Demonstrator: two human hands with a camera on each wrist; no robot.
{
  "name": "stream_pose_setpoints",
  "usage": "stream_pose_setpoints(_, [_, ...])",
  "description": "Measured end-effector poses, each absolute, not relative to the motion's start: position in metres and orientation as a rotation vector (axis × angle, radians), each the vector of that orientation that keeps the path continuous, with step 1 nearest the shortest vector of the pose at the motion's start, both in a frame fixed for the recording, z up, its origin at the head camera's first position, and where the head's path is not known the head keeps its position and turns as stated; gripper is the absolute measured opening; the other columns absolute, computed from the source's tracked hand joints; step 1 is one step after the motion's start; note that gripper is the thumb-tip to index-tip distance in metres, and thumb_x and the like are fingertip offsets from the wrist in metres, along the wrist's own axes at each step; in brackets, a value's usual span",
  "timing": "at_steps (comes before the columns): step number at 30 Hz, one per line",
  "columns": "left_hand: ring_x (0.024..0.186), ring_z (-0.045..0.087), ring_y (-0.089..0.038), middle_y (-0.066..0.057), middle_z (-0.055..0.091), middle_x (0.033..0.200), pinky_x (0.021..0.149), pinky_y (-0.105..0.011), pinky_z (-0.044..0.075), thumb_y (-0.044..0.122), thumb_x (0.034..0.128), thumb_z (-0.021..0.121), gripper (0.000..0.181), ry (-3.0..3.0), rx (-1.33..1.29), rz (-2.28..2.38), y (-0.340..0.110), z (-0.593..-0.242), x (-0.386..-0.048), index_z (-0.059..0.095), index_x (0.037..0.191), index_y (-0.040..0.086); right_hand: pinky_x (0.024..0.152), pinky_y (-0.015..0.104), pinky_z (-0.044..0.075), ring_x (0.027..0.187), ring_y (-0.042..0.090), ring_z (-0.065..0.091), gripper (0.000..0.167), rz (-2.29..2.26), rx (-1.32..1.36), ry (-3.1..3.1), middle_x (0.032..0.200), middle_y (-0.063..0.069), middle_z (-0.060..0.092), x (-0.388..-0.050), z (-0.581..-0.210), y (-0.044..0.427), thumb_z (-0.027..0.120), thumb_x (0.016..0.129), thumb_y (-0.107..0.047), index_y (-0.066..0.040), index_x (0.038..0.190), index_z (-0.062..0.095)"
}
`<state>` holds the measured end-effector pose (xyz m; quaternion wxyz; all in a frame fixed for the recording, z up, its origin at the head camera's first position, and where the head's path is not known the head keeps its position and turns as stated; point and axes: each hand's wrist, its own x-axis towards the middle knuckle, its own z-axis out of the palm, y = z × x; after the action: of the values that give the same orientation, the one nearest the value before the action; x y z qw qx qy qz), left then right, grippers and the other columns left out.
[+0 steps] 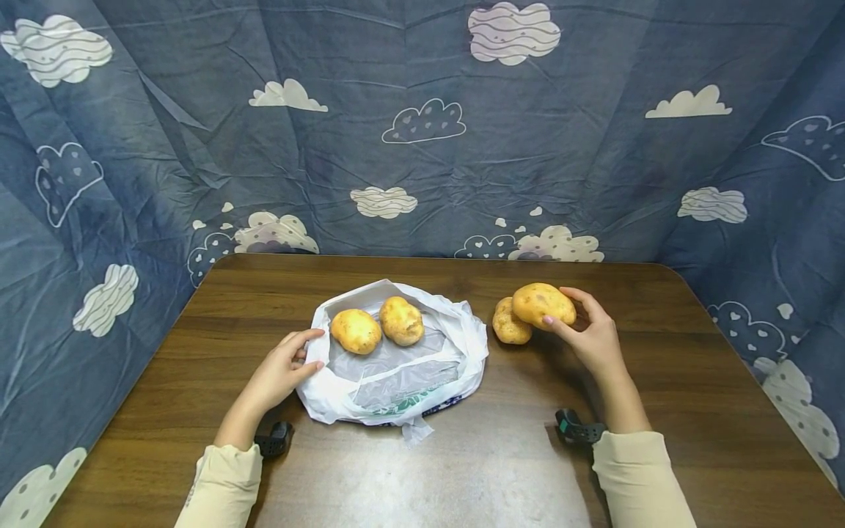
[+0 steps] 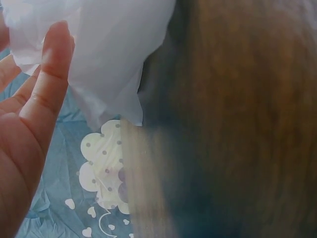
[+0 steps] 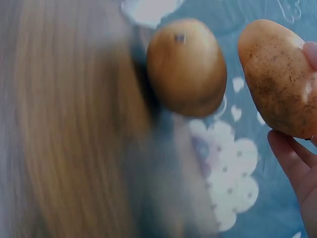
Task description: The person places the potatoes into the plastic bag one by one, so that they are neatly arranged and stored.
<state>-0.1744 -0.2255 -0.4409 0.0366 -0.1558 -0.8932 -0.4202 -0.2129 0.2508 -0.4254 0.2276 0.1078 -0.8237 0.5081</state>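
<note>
Fingers of the right hand [image 1: 602, 343] curled round a held potato [image 1: 541, 303], just beside a loose potato [image 1: 508, 328] on the bench [image 1: 488, 469]; left hand [image 1: 276, 375] pinches the rim of the white bag [image 1: 475, 331], two bagged potatoes [image 1: 356, 331] inside. Step, judged: lifting. Next move seems to call for firm grip, bag mouth held wide.

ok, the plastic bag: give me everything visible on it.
The plastic bag looks thin and crumpled, white and partly translucent, with green and dark blue print on its near side. It lies on the wooden table, mouth spread open upward. Two potatoes sit inside, toward the far side. The left hand holds its left edge.
</note>
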Motion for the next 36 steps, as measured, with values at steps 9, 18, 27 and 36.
stream_pose_setpoints(9, [0.084,0.051,-0.023,-0.015,0.051,0.107,0.067,-0.028,0.046,0.002,0.0795,0.066,0.047,-2.742,-0.474,-1.299,-0.226,-0.441,-0.175,0.050,0.123,0.003,0.077,0.014,0.041,0.095,0.005,0.051,0.052,1.437,0.431,-2.250,0.112,0.023,0.053,-0.200,-0.391,0.206,0.072,0.068,0.009,0.011,0.115,0.051])
stream_pose_setpoints(18, [0.084,0.051,-0.023,-0.015,0.051,0.108,0.069,-0.031,0.045,0.000,0.0787,0.067,0.047,-2.744,-0.483,-1.280,-0.224,-0.439,-0.175,0.050,0.123,0.002,0.080,0.018,0.042,0.097,0.027,0.051,0.053,1.491,0.570,-2.260,0.113,0.022,0.053,-0.200,-0.383,0.170,0.073,0.068,0.008,0.011,0.115,0.051])
stream_pose_setpoints(27, [0.084,0.050,-0.022,-0.014,0.051,0.108,0.070,-0.034,0.044,0.002,0.0790,0.067,0.047,-2.752,-0.472,-1.268,-0.225,-0.439,-0.175,0.050,0.123,0.003,0.079,0.022,0.044,0.098,0.031,0.052,0.053,1.517,0.753,-2.256,0.114,0.024,0.052,-0.201,-0.384,0.134,0.074,0.067,0.008,0.013,0.114,0.050])
stream_pose_setpoints(36, [0.083,0.049,-0.022,-0.014,0.051,0.107,0.069,-0.032,0.044,0.002,0.0792,0.067,0.047,-2.751,-0.469,-1.266,-0.226,-0.438,-0.174,0.050,0.123,0.003,0.080,0.037,0.045,0.099,0.029,0.051,0.052,1.550,0.860,-2.281,0.113,0.021,0.053,-0.199,-0.392,0.107,0.074,0.068,0.005,0.010,0.114,0.051])
